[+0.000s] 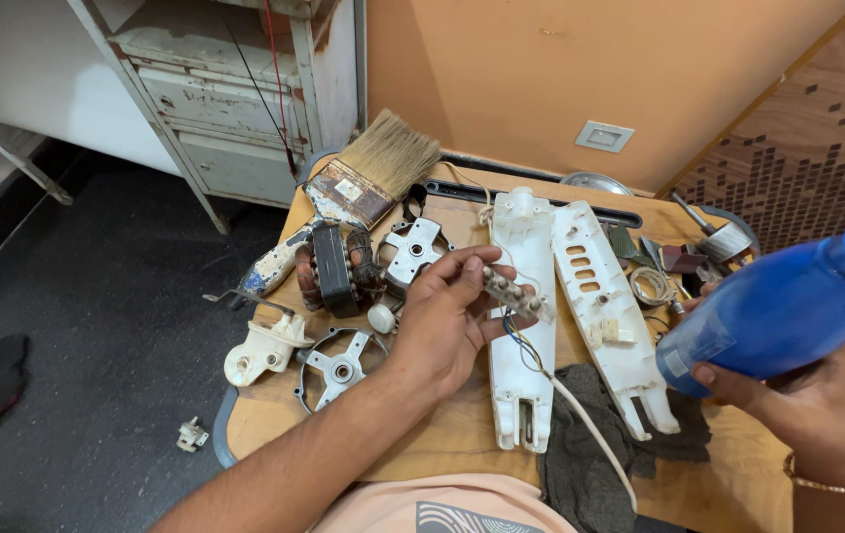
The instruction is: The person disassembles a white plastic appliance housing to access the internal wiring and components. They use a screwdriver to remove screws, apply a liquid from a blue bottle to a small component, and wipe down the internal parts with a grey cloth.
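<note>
My left hand (442,321) holds a small white switch block (516,292) with a row of buttons, pinched between thumb and fingers; coloured wires and a white cord (590,424) hang from it. It hovers over a long white plastic housing half (523,306) lying on the wooden board (452,434). My right hand (817,400) grips a blue plastic bottle (787,301) with a blue flip cap, tilted up to the right above the board's right side. A second white housing half (605,311) lies between the two hands.
On the board lie a wide paintbrush (368,178), a wound motor stator (335,266), metal motor end brackets (338,367), a white plastic piece (264,350), a dark grey cloth (590,454) and small tools at the right. A worn metal cabinet (235,99) stands behind.
</note>
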